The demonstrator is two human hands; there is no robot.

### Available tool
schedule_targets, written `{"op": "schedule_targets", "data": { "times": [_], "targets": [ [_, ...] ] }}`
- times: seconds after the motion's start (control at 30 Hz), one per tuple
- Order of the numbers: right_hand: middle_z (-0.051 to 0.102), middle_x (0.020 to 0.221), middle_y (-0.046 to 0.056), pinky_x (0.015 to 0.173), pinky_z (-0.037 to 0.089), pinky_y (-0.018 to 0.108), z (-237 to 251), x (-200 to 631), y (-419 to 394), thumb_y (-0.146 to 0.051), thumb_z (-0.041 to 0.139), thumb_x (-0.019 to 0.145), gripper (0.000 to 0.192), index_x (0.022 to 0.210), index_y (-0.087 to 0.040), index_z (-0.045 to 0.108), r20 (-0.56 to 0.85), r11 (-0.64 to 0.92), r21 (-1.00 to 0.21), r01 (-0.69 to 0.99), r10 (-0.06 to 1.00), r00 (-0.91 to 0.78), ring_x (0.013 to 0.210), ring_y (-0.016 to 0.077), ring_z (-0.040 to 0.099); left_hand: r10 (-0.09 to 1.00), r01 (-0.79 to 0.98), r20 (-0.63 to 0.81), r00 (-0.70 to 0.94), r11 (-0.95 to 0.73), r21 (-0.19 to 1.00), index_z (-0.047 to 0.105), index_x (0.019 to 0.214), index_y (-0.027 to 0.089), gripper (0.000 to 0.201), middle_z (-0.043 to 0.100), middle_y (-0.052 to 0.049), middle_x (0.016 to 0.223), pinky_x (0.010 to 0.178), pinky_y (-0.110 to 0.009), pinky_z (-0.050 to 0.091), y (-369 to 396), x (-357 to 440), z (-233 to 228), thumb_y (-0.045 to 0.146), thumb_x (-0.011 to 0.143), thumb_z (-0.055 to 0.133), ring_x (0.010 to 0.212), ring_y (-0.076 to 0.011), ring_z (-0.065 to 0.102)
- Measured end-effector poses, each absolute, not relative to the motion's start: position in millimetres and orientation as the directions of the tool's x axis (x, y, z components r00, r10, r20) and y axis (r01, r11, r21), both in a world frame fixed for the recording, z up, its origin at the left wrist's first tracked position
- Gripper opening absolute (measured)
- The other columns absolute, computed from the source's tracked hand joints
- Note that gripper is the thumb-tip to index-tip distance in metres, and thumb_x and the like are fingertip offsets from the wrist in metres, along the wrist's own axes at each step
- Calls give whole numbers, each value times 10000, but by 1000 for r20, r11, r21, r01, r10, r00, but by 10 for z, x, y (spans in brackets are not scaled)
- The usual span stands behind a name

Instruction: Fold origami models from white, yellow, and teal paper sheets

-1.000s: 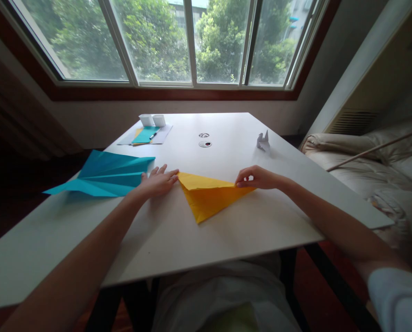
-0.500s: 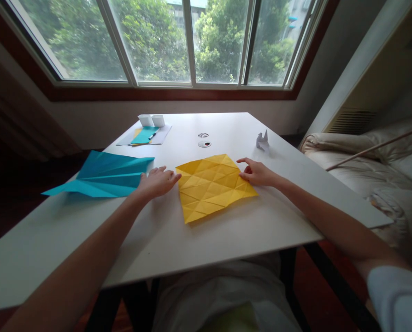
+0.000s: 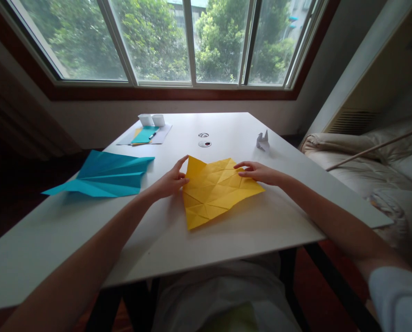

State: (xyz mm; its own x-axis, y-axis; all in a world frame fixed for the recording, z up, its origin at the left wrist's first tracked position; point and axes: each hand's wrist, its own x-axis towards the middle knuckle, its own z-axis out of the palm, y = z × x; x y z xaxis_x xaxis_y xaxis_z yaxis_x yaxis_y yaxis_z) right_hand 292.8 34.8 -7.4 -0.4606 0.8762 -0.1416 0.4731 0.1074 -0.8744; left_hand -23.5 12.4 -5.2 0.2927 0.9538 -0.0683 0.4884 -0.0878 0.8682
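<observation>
One creased yellow origami sheet (image 3: 217, 191), unfolded, flat on white table (image 3: 226, 230) between both hands. Left hand (image 3: 169, 182): pinching sheet's raised far-left corner. Right hand (image 3: 259, 172): fingers extended, flat on sheet's right edge. Left of left hand: folded blue paper plane (image 3: 104, 175). Beyond right hand: small white paper crane (image 3: 263, 140).

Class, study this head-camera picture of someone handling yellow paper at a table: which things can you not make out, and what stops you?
- Head view: the two dark round marks on the table are too small to identify.
- The white paper figure is too small to tell its shape.
- The underside of the yellow paper is hidden by the sheet itself.
- The left hand covers the paper's edge; its grip is unclear.
</observation>
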Motion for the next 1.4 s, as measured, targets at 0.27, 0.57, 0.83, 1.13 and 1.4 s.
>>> {"op": "schedule_targets", "data": {
  "times": [0.27,0.57,0.83,1.13,1.4],
  "targets": [
    [628,903,33,537,416,191,-127,2936,398,-410,665,684,397,1018,-196,648,-140,95,-909,406,849,-510,658,86,531,972,56,-52,229,41,998,33,1406,352,918,636,17,755,645,-327,510,30,-117,24,169,712,606,710,-167,626],
    [661,989,53,742,501,264,-145,2911,414,-341,691,670,312,937,-180,680,-5,118,-959,257,902,-433,839,143,608,984,158,-110,143,87,984,689,901,172,300,625,-99,1074,761,-311,498,88,-107,-38,359,667,695,944,-214,583],
    [671,973,49,768,503,268,-122,2881,394,-344,698,668,299,921,-185,688,-4,110,-966,232,898,-441,855,141,613,978,192,-54,202,14,981,708,874,170,360,645,-83,1051,848,-341,471,112,-136,-117,304,546,773,957,-224,579],
    [668,977,48,737,514,263,-143,2885,414,-305,727,641,317,935,-193,683,-22,45,-988,146,905,-425,841,142,614,988,82,-108,109,100,992,695,851,155,261,646,-88,1037,837,-318,497,96,-109,-38,202,598,734,935,-202,600],
    [675,974,49,759,514,263,-192,2883,441,-280,739,626,309,919,-191,699,-50,8,-991,137,909,-413,848,146,616,980,53,-151,127,145,988,692,893,144,329,633,-99,1086,826,-308,513,90,-102,-9,165,573,765,957,-212,604]
  ]
}}
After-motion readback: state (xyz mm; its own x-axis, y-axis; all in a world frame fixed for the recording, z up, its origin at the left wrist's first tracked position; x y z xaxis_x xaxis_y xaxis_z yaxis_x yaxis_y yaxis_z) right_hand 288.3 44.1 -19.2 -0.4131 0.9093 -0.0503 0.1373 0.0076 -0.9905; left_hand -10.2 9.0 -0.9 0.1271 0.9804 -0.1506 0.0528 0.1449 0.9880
